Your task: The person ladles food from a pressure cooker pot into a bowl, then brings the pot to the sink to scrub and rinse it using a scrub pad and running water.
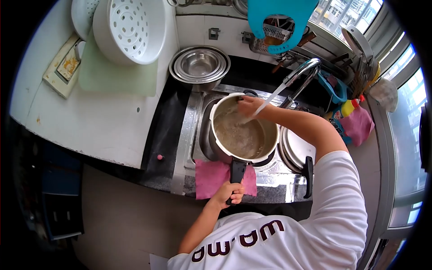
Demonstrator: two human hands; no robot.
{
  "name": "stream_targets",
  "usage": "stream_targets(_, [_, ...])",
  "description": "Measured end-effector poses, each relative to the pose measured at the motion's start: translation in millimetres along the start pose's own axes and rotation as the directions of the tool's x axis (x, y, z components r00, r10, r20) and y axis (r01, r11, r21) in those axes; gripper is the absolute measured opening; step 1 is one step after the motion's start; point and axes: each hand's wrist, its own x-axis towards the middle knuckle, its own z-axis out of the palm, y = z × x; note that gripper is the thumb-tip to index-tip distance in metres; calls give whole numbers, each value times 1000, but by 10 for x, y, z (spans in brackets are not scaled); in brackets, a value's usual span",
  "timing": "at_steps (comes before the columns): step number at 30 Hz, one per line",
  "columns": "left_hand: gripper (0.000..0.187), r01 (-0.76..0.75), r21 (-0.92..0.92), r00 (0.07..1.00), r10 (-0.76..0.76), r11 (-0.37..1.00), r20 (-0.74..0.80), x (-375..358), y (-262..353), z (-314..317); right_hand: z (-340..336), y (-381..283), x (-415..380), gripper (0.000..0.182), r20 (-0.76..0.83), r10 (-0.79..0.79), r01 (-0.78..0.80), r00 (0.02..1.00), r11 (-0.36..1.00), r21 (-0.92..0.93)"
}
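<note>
A large metal pot with a black handle rests over the sink, with cloudy water inside. My left hand is wrapped round the end of the handle. At the pot's far inner rim is my right hand, beside the stream of water that runs from the faucet. Its fingers are partly hidden in the pot, so what they hold, if anything, does not show. A pink cloth hangs over the counter's front edge under the handle.
Nested steel bowls stand behind the sink at left. A lid with a black handle lies right of the pot. White colanders are at upper left. Bottles and a pink cloth are at right, utensils near the window.
</note>
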Motion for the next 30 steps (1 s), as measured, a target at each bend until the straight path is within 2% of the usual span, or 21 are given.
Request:
stream_targets(1, [11, -21, -51, 999, 23, 998, 36, 17, 6, -10, -69, -154, -114, 20, 292, 154, -189, 944, 978, 94])
stream_targets(2, [11, -21, -53, 999, 23, 998, 38, 37, 9, -21, -161, -303, -179, 22, 568, 254, -387, 783, 914, 124])
stream_targets(3, [11, -19, -36, 1000, 20, 999, 19, 58, -9, -40, -460, -417, -183, 26, 672, 234, -484, 702, 849, 211])
stream_targets(4, [11, -16, -18, 1000, 16, 1000, 0, 82, -26, -53, -742, -525, -180, 29, 765, 193, -584, 615, 763, 277])
stream_targets(6, [11, 4, 15, 1000, -3, 1000, -27, 132, -45, -92, -513, -777, -157, 39, 761, -179, -704, 623, 296, 646])
stream_targets(8, [12, 26, 37, 998, -24, 999, -57, 179, -25, -90, -611, -893, -65, 43, 680, 15, -654, 733, 289, 699])
stream_targets(11, [12, 36, -7, 998, -36, 999, -56, 140, 7, -109, -351, -935, 121, 42, 380, 295, -480, 877, 484, 732])
stream_targets(12, [12, 44, -1, 997, -44, 999, -66, 137, -10, -107, -188, -954, 198, 38, 213, 405, -430, 889, 585, 688])
stream_targets(13, [13, 41, 14, 996, -40, 999, -81, 140, -35, -102, 10, -927, 270, 38, 210, 413, -433, 886, 577, 693])
stream_targets(15, [13, 43, 32, 994, -40, 999, -105, 146, -48, -78, 332, -818, 369, 30, -55, 439, -377, 897, 824, 423])
stream_targets(16, [13, 35, 46, 994, -30, 998, -106, 139, -46, -55, 365, -805, 338, 30, -59, 445, -380, 894, 820, 429])
stream_targets(18, [13, 36, 59, 993, -29, 998, -117, 120, -18, -50, 388, -851, 206, 28, 224, 505, -551, 834, 788, 275])
stream_targets(19, [13, 16, 14, 995, -14, 1000, -103, 122, 3, -46, 586, -1017, 189, 28, 457, 443, -574, 771, 794, 199])
stream_targets(21, [13, -11, -24, 996, 9, 1000, -84, 126, -1, -55, 51, -1220, 169, 27, 623, 453, -722, 638, 633, 279])
stream_targets(22, [13, -10, -25, 996, 8, 1000, -84, 130, -4, -46, 157, -1417, 265, 30, 752, 409, -811, 518, 513, 281])
stream_targets(23, [13, 6, 3, 993, -5, 1000, -116, 138, -6, -29, -127, -1399, 308, 32, 814, 292, -832, 502, 420, 362])
stream_targets(25, [13, 22, 36, 989, -16, 999, -146, 161, -9, 8, 128, -1481, 549, 44, 755, 44, -754, 655, 104, 648])
stream_targets(27, [13, 34, 60, 988, -25, 998, -150, 161, -25, 20, 89, -1347, 752, 43, 765, -48, -684, 643, -485, 545])
stream_targets(28, [13, 34, 69, 988, -24, 997, -153, 157, -39, 16, 270, -1271, 887, 47, 721, -87, -604, 687, -621, 500])
stream_targets(29, [14, 35, 59, 988, -25, 998, -152, 149, -51, 5, 120, -1191, 925, 51, 750, 214, -405, 626, -732, 548])
stream_targets(30, [14, 34, 46, 988, -26, 998, -154, 145, -51, -3, 330, -1221, 1062, 53, 642, 537, -250, 548, -627, 738])
